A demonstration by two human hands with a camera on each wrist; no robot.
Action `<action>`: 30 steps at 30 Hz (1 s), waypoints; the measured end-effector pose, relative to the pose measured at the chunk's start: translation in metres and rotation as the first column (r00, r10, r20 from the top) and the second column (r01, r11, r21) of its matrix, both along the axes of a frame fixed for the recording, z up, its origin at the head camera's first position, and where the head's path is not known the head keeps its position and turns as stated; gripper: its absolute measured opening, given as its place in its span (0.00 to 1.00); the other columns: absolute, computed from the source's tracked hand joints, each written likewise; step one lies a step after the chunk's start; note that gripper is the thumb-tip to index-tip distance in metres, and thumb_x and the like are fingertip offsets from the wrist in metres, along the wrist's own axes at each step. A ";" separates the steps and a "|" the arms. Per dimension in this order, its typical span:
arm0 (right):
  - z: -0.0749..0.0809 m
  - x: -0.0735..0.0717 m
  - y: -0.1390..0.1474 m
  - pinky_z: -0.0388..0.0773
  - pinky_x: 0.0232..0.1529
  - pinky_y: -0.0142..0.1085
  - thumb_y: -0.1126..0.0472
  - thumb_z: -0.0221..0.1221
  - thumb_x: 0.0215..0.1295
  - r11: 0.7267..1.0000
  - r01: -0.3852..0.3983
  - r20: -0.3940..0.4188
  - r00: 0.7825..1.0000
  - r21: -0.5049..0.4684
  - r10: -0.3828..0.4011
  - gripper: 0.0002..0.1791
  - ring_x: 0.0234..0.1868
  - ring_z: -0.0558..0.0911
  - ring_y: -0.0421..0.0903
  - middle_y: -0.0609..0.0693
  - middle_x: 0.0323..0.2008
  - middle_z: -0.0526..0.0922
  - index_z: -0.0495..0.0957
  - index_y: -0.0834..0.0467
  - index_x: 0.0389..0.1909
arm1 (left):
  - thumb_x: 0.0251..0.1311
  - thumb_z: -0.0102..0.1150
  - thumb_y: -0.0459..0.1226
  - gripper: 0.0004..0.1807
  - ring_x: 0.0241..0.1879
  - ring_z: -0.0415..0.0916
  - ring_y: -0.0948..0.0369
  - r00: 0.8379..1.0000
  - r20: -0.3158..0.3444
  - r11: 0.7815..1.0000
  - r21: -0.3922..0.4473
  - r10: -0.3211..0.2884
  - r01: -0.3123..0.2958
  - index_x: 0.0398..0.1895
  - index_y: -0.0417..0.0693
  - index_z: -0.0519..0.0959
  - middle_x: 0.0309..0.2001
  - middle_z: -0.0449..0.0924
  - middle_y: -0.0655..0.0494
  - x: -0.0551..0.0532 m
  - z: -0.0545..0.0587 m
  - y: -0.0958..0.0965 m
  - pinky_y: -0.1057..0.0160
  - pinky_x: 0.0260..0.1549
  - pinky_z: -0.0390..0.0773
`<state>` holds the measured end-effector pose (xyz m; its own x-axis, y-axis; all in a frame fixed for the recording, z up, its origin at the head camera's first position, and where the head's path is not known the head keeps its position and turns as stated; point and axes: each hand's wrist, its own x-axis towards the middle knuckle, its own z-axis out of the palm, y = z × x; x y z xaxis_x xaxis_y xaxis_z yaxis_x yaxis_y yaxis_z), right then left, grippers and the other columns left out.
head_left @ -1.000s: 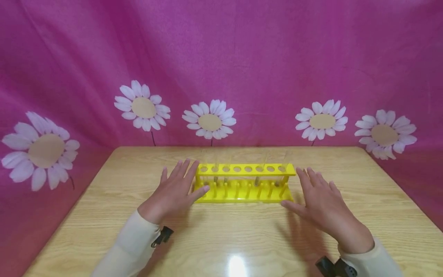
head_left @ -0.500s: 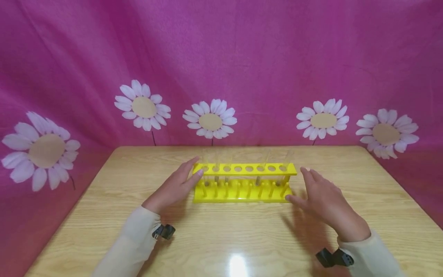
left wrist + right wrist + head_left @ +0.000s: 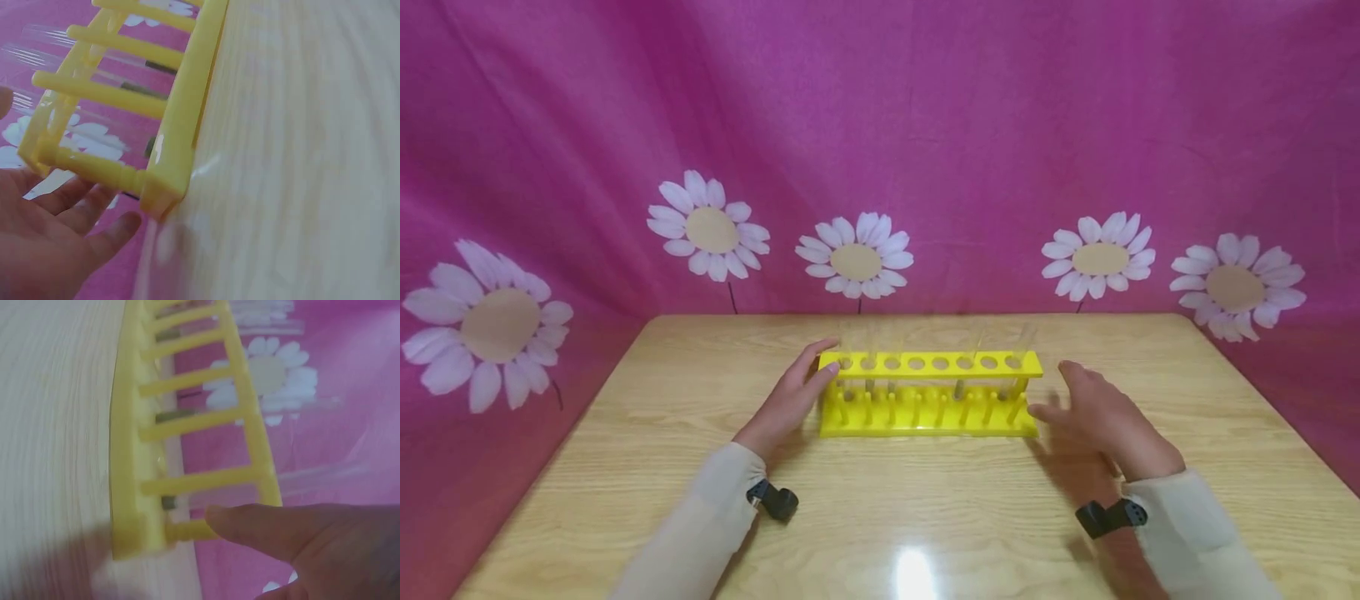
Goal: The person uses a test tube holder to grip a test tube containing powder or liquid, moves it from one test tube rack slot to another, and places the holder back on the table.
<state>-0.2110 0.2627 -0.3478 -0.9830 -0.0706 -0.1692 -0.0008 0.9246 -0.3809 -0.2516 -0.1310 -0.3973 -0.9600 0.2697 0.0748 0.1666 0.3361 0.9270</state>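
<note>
A yellow test tube rack (image 3: 928, 429) stands upright on the table, with several clear glass test tubes (image 3: 1025, 337) in its holes. Dark material shows at the bottom of some tubes. My left hand (image 3: 786, 406) grips the rack's left end, the thumb at the front of the top bar and the index finger behind it. In the left wrist view its other fingers (image 3: 81, 203) lie by the end post. My right hand (image 3: 1108, 417) is beside the rack's right end with fingers loosely bent and holding nothing. Its thumb (image 3: 1047, 412) points at the rack's lower right corner.
The wooden table (image 3: 700, 375) has rounded far corners. A pink cloth (image 3: 970, 142) with large white daisies hangs behind it and along both sides. Black wrist cameras (image 3: 1112, 518) sit on both cuffs.
My left hand has moved from spread fingers beside the rack to a hold on its left end. The right hand has drawn its fingers in a little and shifted slightly; the rack stays about in place.
</note>
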 end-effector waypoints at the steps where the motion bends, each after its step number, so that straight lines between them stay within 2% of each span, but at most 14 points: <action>1: -0.001 -0.002 0.002 0.61 0.59 0.66 0.37 0.62 0.58 1.000 0.005 0.013 1.000 0.001 -0.005 0.57 0.63 0.60 0.74 0.77 0.65 0.56 0.47 0.74 0.70 | 0.71 0.45 0.53 0.27 0.74 0.46 0.55 1.000 0.010 1.000 0.026 0.004 -0.004 0.72 0.65 0.59 0.73 0.52 0.59 -0.001 -0.001 0.001 0.50 0.70 0.51; 6: -0.005 -0.009 0.013 0.64 0.57 0.66 0.35 0.61 0.57 0.999 0.035 0.054 0.998 0.016 -0.036 0.59 0.60 0.63 0.75 0.80 0.62 0.58 0.46 0.76 0.68 | 0.72 0.43 0.52 0.24 0.68 0.58 0.54 0.998 0.064 0.990 0.136 0.018 -0.026 0.69 0.69 0.61 0.63 0.69 0.53 -0.004 -0.004 0.006 0.47 0.65 0.61; 8: -0.006 -0.011 0.016 0.65 0.56 0.66 0.34 0.60 0.57 0.999 0.052 0.076 0.996 0.016 -0.053 0.59 0.58 0.65 0.74 0.80 0.61 0.59 0.46 0.76 0.68 | 0.73 0.42 0.52 0.24 0.67 0.58 0.54 0.997 0.077 0.986 0.164 0.026 -0.039 0.70 0.67 0.61 0.62 0.70 0.52 -0.005 -0.006 0.006 0.47 0.66 0.60; 13: -0.011 -0.016 0.022 0.67 0.55 0.64 0.33 0.58 0.58 0.998 0.061 0.104 0.993 0.027 -0.064 0.57 0.55 0.68 0.73 0.81 0.59 0.61 0.49 0.78 0.64 | 0.75 0.37 0.51 0.24 0.73 0.46 0.57 0.998 0.067 0.978 0.207 0.021 -0.034 0.71 0.62 0.61 0.72 0.55 0.58 -0.006 -0.013 0.005 0.49 0.70 0.48; 15: -0.012 -0.017 0.023 0.69 0.53 0.63 0.34 0.58 0.58 0.998 0.060 0.101 0.993 0.030 -0.063 0.56 0.52 0.70 0.72 0.82 0.57 0.62 0.50 0.78 0.63 | 0.75 0.36 0.50 0.24 0.73 0.45 0.57 0.997 0.068 0.975 0.219 0.023 -0.037 0.71 0.62 0.61 0.74 0.50 0.61 -0.006 -0.015 0.005 0.48 0.70 0.48; 19: -0.015 -0.019 0.027 0.73 0.48 0.60 0.35 0.60 0.57 0.995 0.091 0.106 0.990 0.029 -0.093 0.53 0.45 0.73 0.67 0.78 0.51 0.68 0.52 0.77 0.60 | 0.75 0.35 0.52 0.25 0.72 0.48 0.57 0.997 0.067 0.971 0.235 0.024 -0.039 0.72 0.62 0.60 0.74 0.50 0.62 -0.005 -0.019 0.006 0.46 0.69 0.51; 22: -0.017 -0.018 0.030 0.76 0.38 0.51 0.37 0.62 0.56 0.992 0.127 0.122 0.984 0.015 -0.127 0.49 0.38 0.74 0.61 0.70 0.40 0.72 0.55 0.75 0.56 | 0.74 0.35 0.53 0.25 0.72 0.49 0.57 0.998 0.064 0.972 0.235 0.015 -0.030 0.72 0.63 0.60 0.74 0.51 0.63 -0.004 -0.020 0.006 0.47 0.69 0.52; 26: -0.018 -0.016 0.034 0.72 0.30 0.40 0.40 0.64 0.57 0.985 0.173 0.147 0.974 -0.011 -0.169 0.39 0.33 0.73 0.55 0.59 0.31 0.71 0.62 0.71 0.49 | 0.74 0.35 0.54 0.25 0.71 0.51 0.57 0.998 0.067 0.974 0.225 0.008 -0.023 0.72 0.67 0.60 0.73 0.51 0.65 -0.005 -0.023 0.004 0.47 0.68 0.53; 30: -0.019 -0.013 0.039 0.69 0.27 0.39 0.44 0.63 0.59 0.983 0.181 0.130 0.975 -0.017 -0.178 0.29 0.30 0.72 0.53 0.57 0.28 0.73 0.72 0.68 0.40 | 0.73 0.37 0.55 0.26 0.71 0.52 0.57 0.999 0.053 0.972 0.233 -0.006 -0.007 0.72 0.68 0.59 0.73 0.51 0.66 -0.006 -0.025 0.002 0.45 0.67 0.55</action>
<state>-0.2243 0.3015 -0.3669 -0.9507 0.0986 -0.2942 0.2145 0.8940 -0.3934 -0.2572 -0.1287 -0.4220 -0.9645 0.2502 0.0847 0.1151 0.1098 0.9873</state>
